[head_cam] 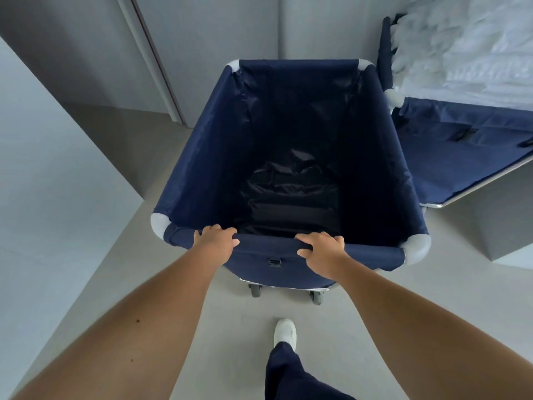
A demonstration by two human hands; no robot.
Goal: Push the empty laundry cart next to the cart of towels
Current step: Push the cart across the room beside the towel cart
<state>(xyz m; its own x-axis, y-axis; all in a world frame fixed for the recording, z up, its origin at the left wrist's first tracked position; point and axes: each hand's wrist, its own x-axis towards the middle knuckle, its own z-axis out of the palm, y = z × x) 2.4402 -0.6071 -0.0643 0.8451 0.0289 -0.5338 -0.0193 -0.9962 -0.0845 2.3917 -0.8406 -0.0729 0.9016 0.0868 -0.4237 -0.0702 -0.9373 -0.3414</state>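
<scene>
The empty laundry cart (199,157), navy fabric with white corner caps and small grey wheels, stands right in front of me. Its inside is dark and bare. My left hand (215,241) grips the near rim at the left. My right hand (323,249) grips the same rim further right. The cart of towels (467,151), also navy, stands just to the right, heaped with white towels (461,47). A narrow gap separates the two carts' sides.
A grey wall (43,168) runs along the left, and a door (213,39) with a dark edge stands behind the empty cart. The floor (230,327) is pale grey. My white shoe (285,333) and navy trouser leg show below the cart.
</scene>
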